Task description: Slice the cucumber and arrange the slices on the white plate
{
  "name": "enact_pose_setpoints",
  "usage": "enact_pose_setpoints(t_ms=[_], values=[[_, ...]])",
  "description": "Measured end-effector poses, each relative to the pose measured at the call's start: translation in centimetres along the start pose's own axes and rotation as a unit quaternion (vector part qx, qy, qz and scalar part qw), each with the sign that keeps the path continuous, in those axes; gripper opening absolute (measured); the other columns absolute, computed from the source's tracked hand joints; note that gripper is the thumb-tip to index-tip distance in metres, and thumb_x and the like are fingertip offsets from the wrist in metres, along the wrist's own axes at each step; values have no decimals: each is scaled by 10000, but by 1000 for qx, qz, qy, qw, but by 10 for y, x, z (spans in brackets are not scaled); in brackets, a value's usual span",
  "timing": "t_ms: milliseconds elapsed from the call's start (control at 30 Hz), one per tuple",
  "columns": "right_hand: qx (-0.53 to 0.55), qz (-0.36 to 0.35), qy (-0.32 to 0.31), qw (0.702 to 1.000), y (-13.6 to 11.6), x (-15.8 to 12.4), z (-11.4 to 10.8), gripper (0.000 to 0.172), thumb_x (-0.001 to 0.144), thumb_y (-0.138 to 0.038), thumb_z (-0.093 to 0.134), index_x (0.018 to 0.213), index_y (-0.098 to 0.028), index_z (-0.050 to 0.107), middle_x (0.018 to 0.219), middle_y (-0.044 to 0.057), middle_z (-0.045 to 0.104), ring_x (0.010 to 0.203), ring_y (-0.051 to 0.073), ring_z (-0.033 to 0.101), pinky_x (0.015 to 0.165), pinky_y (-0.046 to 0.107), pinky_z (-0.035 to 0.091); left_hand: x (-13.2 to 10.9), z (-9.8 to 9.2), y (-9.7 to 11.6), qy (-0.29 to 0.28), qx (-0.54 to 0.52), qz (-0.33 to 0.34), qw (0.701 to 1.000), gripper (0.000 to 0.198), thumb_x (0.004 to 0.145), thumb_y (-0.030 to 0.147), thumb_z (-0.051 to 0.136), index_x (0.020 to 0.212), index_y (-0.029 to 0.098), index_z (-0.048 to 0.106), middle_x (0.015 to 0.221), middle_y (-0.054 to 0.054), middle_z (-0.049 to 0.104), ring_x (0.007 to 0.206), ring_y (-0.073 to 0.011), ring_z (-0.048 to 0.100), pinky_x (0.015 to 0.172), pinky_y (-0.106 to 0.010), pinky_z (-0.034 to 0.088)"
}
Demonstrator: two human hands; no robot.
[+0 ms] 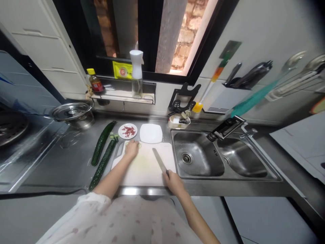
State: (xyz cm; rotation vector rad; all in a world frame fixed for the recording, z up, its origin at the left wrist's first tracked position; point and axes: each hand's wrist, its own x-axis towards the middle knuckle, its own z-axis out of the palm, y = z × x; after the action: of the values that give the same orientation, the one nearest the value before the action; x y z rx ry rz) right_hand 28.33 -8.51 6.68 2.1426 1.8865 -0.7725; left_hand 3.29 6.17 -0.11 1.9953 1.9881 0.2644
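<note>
My right hand [174,182] is closed round the handle of a kitchen knife [159,160]. Its blade points up and left over the white cutting board [149,174]. At the board's upper left corner, my left hand [132,148] has its fingers curled down on cucumber slices [139,145], whose pale green edges show beside the fingers; the rest are hidden under the hand. Left of the board lie a whole cucumber [103,144] and a cut cucumber [103,165]. Small cucumber pieces [114,136] rest by the cut one's upper end.
Behind the board stand a plate of chopped red bits [125,136] and a square white plate [150,133]. A double sink [200,174] with a dark faucet [225,128] is at the right. A lidded steel pot [83,122] stands at the back left, beneath a wall shelf [122,97] with bottles.
</note>
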Motion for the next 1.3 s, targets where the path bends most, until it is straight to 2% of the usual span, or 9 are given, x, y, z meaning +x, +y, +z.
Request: enact_pose_setpoints(t_ms=[233,533,733,833,1033,1300], values=[[1,-2,20,1000,5,3,8,393,989,-422,328,1068,-170,619,1007,122,712,953,221,664,734,272,414,7,5,-2,2,9,15,1000,291,887,202,468,1071,194,694,1069,-128,616,1083,-270,550,905,-347,422],[2,0,19,1000,3,2,5,367,985,-409,348,1084,-170,608,1024,127,708,974,228,662,746,277,418,7,-1,3,11,-4,16,1000,202,844,148,510,959,186,671,1054,-118,628,1036,-251,568,847,-317,426],[4,-2,21,1000,2,1,6,368,984,-409,350,1082,-167,608,1025,125,708,968,224,662,748,274,416,-6,-12,8,23,-40,18,999,135,856,181,515,878,200,647,949,-81,678,935,-224,602,769,-290,407],[-2,-3,19,1000,1,0,5,370,986,-399,344,1082,-160,610,1031,132,706,974,228,661,740,276,416,-18,-13,10,19,-99,-13,995,100,840,214,546,864,210,644,891,-49,694,855,-200,615,700,-267,394],[-13,-3,18,1000,-1,-2,2,371,991,-400,338,1080,-167,612,1018,126,709,977,229,660,737,278,412,-45,2,9,-26,-229,-79,970,85,751,163,628,824,188,663,745,2,678,718,-136,611,635,-214,393],[-18,-11,19,1000,-3,-2,2,375,994,-400,340,1104,-156,602,1012,135,706,993,230,653,743,273,405,-63,23,3,-23,-252,-86,964,78,746,155,636,813,179,667,742,-5,685,711,-139,620,650,-219,412]])
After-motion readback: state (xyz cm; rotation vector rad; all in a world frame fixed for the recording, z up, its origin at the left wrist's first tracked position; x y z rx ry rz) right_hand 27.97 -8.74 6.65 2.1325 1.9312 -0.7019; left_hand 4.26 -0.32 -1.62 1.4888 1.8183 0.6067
